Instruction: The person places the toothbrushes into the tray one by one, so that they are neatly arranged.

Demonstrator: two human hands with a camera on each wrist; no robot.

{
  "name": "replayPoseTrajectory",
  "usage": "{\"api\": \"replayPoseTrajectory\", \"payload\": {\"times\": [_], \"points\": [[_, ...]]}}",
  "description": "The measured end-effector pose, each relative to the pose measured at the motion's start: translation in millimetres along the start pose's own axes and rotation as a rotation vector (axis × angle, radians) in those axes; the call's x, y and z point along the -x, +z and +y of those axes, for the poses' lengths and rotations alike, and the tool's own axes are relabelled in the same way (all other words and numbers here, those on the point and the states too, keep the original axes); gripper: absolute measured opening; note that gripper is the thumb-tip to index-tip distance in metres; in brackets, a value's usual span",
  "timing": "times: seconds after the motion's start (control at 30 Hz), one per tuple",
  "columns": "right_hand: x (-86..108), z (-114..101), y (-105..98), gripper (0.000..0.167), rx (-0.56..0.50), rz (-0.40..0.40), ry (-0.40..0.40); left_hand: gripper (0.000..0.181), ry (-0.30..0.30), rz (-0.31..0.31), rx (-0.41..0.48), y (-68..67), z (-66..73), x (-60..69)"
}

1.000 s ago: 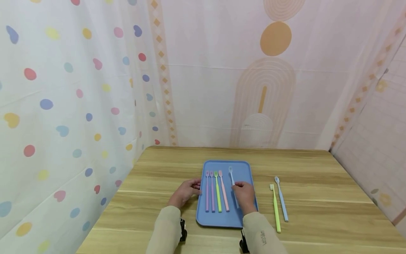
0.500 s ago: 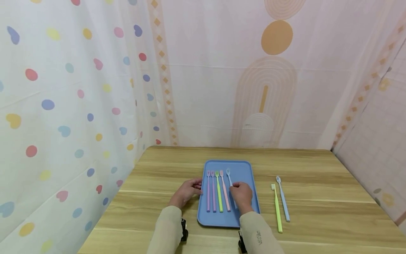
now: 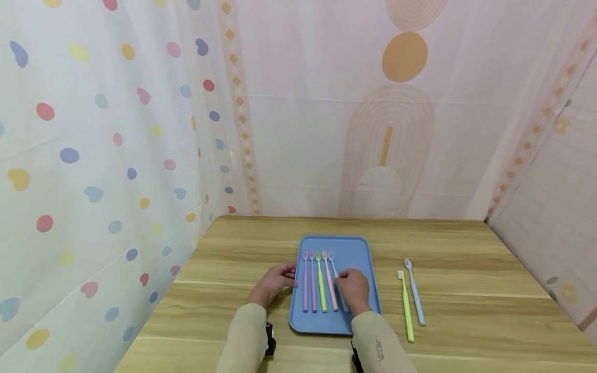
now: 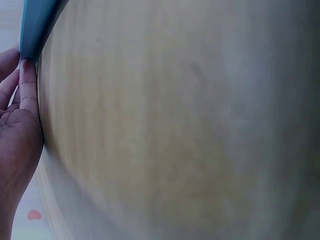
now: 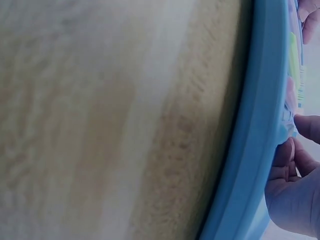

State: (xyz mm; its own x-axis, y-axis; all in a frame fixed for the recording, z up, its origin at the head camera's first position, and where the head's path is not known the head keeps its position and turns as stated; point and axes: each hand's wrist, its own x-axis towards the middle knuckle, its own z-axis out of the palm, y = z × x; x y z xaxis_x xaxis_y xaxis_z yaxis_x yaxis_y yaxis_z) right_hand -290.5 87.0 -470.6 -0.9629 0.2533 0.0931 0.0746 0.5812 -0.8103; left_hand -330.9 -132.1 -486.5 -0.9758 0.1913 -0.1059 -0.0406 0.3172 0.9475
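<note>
A blue tray lies on the table with several toothbrushes side by side on it. From the left come two purple toothbrushes, a yellow-green toothbrush and a pink toothbrush. Just right of the pink one, my right hand pinches a light blue toothbrush between thumb and fingers; part of its handle is hidden under the hand. My left hand touches the tray's left edge with fairly straight fingers; the left wrist view shows a fingertip against the tray's side.
Right of the tray, a yellow-green toothbrush and a light blue toothbrush lie on the wooden table. Patterned curtains hang behind and on both sides.
My right hand has shifted the light blue toothbrush left across the tray, closer to the pink one. The left hand stays at the tray's edge.
</note>
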Motion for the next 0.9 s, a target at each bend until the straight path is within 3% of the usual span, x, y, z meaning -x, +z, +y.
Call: {"api": "replayPoseTrajectory", "payload": {"times": [0.2,0.37,0.53,0.9], "points": [[-3.9,4,-1,0.017,-0.028,-0.023,0.002,0.056,0.0,-0.008,0.001,-1.3,-1.9,-0.2],[-8.2,5,-10,0.019,-0.052,-0.008,-0.042,0.056,-0.001,-0.008,0.005,-1.0,-1.0,-0.2],[-12.3,2,-24,0.021,-0.05,0.03,-0.075,0.056,0.004,-0.01,0.015,-1.6,-0.7,-1.0],[-30.8,14,-70,0.031,-0.047,0.102,-0.06,0.056,0.01,-0.018,0.011,-0.2,-1.9,-2.1]]}}
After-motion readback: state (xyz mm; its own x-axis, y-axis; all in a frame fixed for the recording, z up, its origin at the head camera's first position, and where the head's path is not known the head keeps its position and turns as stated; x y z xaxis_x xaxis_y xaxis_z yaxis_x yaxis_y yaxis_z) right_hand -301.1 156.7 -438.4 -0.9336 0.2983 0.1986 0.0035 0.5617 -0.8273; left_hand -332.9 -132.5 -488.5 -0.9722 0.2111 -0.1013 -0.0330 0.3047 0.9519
